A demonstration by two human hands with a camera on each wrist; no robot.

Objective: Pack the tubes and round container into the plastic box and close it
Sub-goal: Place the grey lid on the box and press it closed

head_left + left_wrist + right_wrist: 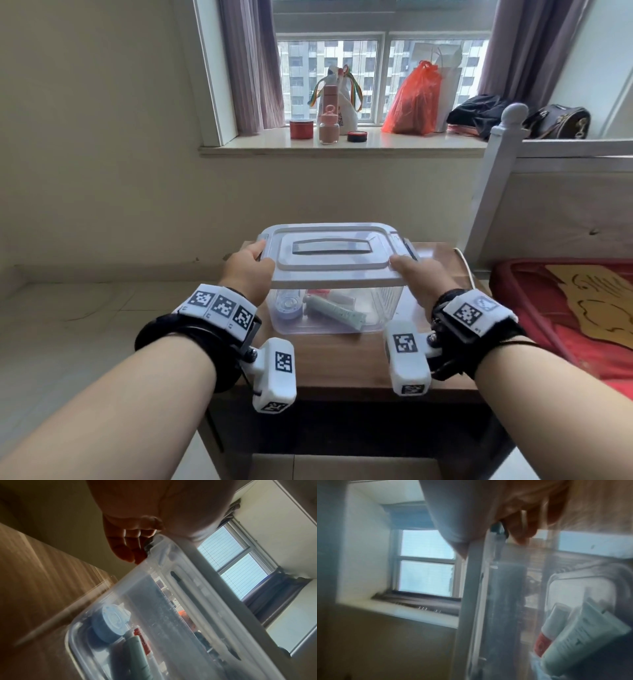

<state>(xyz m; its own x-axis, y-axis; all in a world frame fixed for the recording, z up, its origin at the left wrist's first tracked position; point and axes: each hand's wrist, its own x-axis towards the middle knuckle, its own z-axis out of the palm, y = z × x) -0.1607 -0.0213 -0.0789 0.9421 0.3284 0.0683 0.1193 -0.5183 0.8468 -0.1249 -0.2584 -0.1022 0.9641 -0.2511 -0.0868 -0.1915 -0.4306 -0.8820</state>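
Note:
A clear plastic box (383,308) stands on the wooden table (342,363) with its white lid (332,270) lying on top. Inside lie a blue round container (289,305), a pale green tube (337,311) and a red-and-white tube (329,294). My left hand (248,270) grips the lid's left end, thumb on top. In the left wrist view its fingers (130,543) curl down at the box corner, above the round container (111,620). My right hand (416,279) grips the lid's right end. The blurred right wrist view shows its fingers (522,524) under the rim and the green tube (583,632).
A bed with a red cover (565,308) and a white bedpost (496,171) stand close on the right. A white cable (467,270) runs past the table's right edge. The windowsill (342,145) behind holds jars, a bottle and bags. Pale floor lies left.

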